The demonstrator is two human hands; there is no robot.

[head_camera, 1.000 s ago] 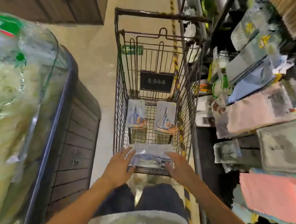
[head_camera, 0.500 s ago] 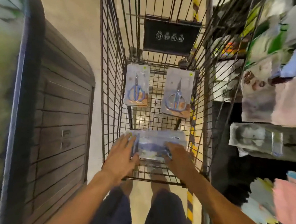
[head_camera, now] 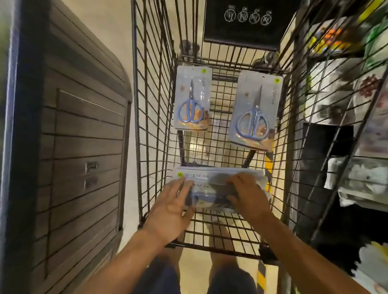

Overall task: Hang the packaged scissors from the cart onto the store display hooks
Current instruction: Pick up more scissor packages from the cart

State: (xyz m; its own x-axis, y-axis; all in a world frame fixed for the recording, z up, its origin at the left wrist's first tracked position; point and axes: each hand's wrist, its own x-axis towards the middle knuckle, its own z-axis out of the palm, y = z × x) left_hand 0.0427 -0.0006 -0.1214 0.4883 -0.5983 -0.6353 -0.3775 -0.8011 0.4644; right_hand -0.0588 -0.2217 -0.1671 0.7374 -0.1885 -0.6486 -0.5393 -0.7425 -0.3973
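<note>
Clear-plastic stack of scissors packs [head_camera: 218, 187] in the cart [head_camera: 144, 121]: left hand [head_camera: 173, 204] flat, right hand [head_camera: 249, 195] curling round it. View has dropped closer; lift imminent. Two packs [head_camera: 192, 99] [head_camera: 255, 112] beyond the grip.

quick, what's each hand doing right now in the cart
Left hand: open, fingers on the left end of the stack of scissor packs.
Right hand: fingers curled over the stack's right end, holding it.
</note>
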